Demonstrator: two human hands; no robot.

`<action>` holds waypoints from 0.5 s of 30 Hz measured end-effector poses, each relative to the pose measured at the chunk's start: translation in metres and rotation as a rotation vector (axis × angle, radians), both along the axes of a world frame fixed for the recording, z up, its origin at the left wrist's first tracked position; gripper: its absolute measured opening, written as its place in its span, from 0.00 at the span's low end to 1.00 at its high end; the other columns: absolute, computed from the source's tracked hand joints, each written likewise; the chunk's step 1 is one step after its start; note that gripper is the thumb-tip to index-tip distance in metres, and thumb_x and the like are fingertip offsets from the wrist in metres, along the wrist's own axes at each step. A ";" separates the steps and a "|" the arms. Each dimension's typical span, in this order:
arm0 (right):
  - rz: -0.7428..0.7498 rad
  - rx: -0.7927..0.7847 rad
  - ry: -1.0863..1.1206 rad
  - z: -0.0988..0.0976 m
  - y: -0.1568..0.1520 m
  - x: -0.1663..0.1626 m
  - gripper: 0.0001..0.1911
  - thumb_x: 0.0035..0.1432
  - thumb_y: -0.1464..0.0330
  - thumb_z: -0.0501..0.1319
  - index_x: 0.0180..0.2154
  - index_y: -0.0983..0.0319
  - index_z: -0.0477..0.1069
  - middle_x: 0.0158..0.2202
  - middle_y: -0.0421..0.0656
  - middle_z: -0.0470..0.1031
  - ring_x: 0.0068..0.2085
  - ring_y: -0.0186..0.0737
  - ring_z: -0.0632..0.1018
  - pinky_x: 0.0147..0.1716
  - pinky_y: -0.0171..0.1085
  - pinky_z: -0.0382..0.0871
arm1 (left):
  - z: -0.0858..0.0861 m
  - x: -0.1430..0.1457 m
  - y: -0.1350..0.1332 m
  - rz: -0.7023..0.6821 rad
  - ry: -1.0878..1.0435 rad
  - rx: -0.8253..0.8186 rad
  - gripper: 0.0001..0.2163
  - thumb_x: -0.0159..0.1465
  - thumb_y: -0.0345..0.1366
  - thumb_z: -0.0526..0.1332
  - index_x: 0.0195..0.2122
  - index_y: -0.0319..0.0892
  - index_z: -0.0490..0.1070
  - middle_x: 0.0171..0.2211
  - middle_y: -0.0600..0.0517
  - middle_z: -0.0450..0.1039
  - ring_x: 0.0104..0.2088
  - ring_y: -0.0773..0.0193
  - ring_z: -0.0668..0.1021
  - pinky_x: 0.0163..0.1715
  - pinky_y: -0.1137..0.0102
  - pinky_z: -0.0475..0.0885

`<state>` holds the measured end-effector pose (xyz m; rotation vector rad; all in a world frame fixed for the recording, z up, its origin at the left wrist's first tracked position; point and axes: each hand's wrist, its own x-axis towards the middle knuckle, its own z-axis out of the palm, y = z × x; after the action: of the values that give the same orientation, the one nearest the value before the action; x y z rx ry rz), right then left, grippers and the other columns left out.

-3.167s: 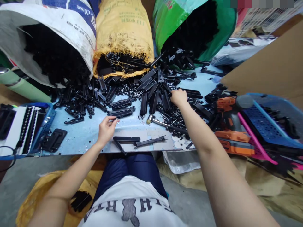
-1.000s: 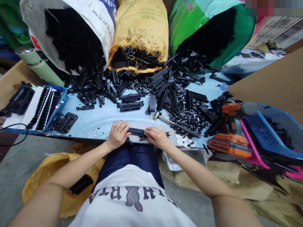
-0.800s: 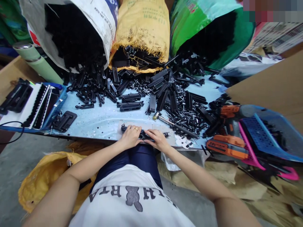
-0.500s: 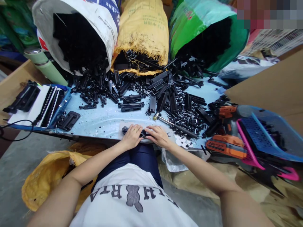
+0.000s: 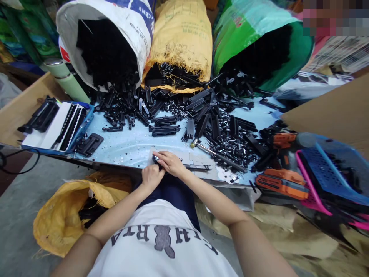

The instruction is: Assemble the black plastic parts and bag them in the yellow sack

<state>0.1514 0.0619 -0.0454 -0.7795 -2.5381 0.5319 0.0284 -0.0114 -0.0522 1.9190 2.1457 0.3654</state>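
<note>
Counter (image 5: 129, 144) ahead of both hands, near edge right under them. Heap of black parts (image 5: 225, 134) beyond, up and right. Orange drill (image 5: 281, 182) well right. Right hand (image 5: 172, 163) nearer, laid palm-down, fingers spread, on left end of black strip (image 5: 200, 167); long axis along counter edge, rest trailing rightward. Left hand (image 5: 151, 176) curled just below, touching right wrist; grip hidden.

White sack (image 5: 123, 19), yellow sack (image 5: 184, 38), green sack (image 5: 245, 30) spill black parts (image 5: 225, 134) near orange drill (image 5: 281, 184)
</note>
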 end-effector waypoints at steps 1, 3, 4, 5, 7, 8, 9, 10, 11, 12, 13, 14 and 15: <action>-0.005 -0.004 0.002 -0.001 0.000 0.000 0.22 0.66 0.63 0.46 0.59 0.56 0.60 0.49 0.49 0.70 0.50 0.42 0.71 0.49 0.43 0.68 | -0.001 -0.002 0.000 -0.014 0.007 0.017 0.17 0.63 0.43 0.54 0.28 0.38 0.76 0.28 0.41 0.77 0.30 0.54 0.79 0.29 0.67 0.67; -0.035 0.000 -0.002 -0.002 -0.001 -0.001 0.22 0.66 0.62 0.47 0.59 0.55 0.60 0.49 0.49 0.70 0.50 0.42 0.71 0.49 0.43 0.68 | -0.002 -0.005 0.000 -0.025 0.022 0.036 0.16 0.63 0.42 0.54 0.28 0.38 0.76 0.28 0.42 0.77 0.31 0.55 0.79 0.29 0.68 0.67; -0.056 0.001 -0.005 -0.002 -0.002 -0.002 0.22 0.66 0.62 0.47 0.59 0.55 0.60 0.48 0.49 0.70 0.50 0.43 0.71 0.49 0.44 0.68 | -0.003 -0.006 0.000 -0.019 0.025 0.036 0.16 0.63 0.42 0.54 0.28 0.38 0.76 0.27 0.42 0.77 0.30 0.55 0.79 0.29 0.68 0.67; -0.074 -0.003 -0.006 -0.003 -0.002 -0.003 0.22 0.66 0.62 0.47 0.59 0.55 0.60 0.48 0.48 0.70 0.49 0.43 0.71 0.48 0.44 0.68 | -0.004 -0.006 0.001 -0.010 0.024 0.030 0.16 0.63 0.41 0.54 0.28 0.38 0.76 0.27 0.42 0.77 0.30 0.56 0.79 0.28 0.69 0.67; -0.080 -0.014 0.005 -0.004 -0.003 -0.004 0.22 0.66 0.62 0.46 0.60 0.54 0.60 0.47 0.48 0.70 0.49 0.43 0.71 0.48 0.44 0.68 | -0.005 -0.006 0.001 0.002 0.023 0.027 0.16 0.63 0.41 0.53 0.27 0.38 0.76 0.26 0.42 0.77 0.29 0.56 0.79 0.28 0.69 0.67; -0.074 -0.017 0.014 -0.004 -0.003 -0.005 0.22 0.66 0.62 0.46 0.60 0.53 0.60 0.47 0.47 0.70 0.49 0.43 0.71 0.48 0.44 0.68 | -0.005 -0.007 0.001 -0.001 0.027 0.034 0.16 0.63 0.41 0.53 0.27 0.38 0.76 0.26 0.42 0.77 0.29 0.56 0.79 0.28 0.68 0.67; -0.070 -0.015 0.022 -0.005 -0.003 -0.005 0.22 0.66 0.62 0.46 0.60 0.53 0.59 0.47 0.47 0.69 0.49 0.43 0.71 0.49 0.44 0.68 | -0.005 -0.007 0.002 -0.005 0.033 0.046 0.16 0.63 0.41 0.53 0.27 0.38 0.76 0.26 0.42 0.77 0.29 0.55 0.79 0.28 0.68 0.67; -0.078 -0.013 0.026 -0.005 -0.003 -0.006 0.22 0.66 0.61 0.46 0.60 0.53 0.59 0.47 0.47 0.69 0.49 0.43 0.71 0.49 0.44 0.68 | -0.006 -0.007 0.002 -0.010 0.037 0.058 0.16 0.62 0.41 0.54 0.27 0.38 0.76 0.26 0.41 0.77 0.30 0.55 0.79 0.28 0.68 0.67; -0.096 -0.012 0.026 -0.005 -0.004 -0.006 0.22 0.66 0.61 0.46 0.60 0.54 0.59 0.47 0.48 0.69 0.48 0.43 0.71 0.49 0.45 0.68 | -0.006 -0.006 0.003 -0.009 0.036 0.065 0.16 0.62 0.41 0.54 0.28 0.38 0.76 0.26 0.41 0.77 0.30 0.54 0.79 0.28 0.68 0.67; -0.121 -0.016 0.026 -0.005 -0.004 -0.007 0.22 0.66 0.61 0.46 0.60 0.54 0.59 0.46 0.48 0.69 0.48 0.44 0.71 0.48 0.45 0.68 | -0.007 -0.005 0.004 -0.003 0.028 0.064 0.16 0.62 0.41 0.53 0.28 0.37 0.76 0.26 0.41 0.76 0.30 0.54 0.79 0.28 0.67 0.67; -0.143 -0.023 0.026 -0.005 -0.004 -0.008 0.22 0.66 0.61 0.45 0.60 0.55 0.60 0.46 0.48 0.69 0.48 0.44 0.71 0.48 0.45 0.68 | -0.007 -0.004 0.005 0.005 0.013 0.058 0.16 0.63 0.40 0.53 0.28 0.37 0.76 0.26 0.40 0.76 0.30 0.53 0.79 0.28 0.67 0.67; -0.153 -0.032 0.028 -0.005 -0.004 -0.008 0.22 0.66 0.61 0.45 0.60 0.55 0.60 0.46 0.48 0.69 0.48 0.44 0.71 0.48 0.45 0.68 | -0.007 -0.002 0.006 0.011 -0.005 0.049 0.16 0.63 0.40 0.53 0.28 0.37 0.76 0.26 0.40 0.76 0.30 0.53 0.79 0.28 0.67 0.67; -0.153 -0.039 0.031 -0.005 -0.004 -0.008 0.22 0.66 0.61 0.45 0.60 0.54 0.60 0.46 0.48 0.69 0.48 0.44 0.71 0.48 0.45 0.68 | -0.007 -0.001 0.007 0.014 -0.020 0.040 0.16 0.63 0.39 0.53 0.29 0.37 0.76 0.26 0.40 0.76 0.30 0.53 0.79 0.28 0.67 0.67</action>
<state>0.1430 0.0574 -0.0506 -0.9625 -2.4215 0.5398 0.0270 -0.0044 -0.0593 1.9144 2.1558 0.4314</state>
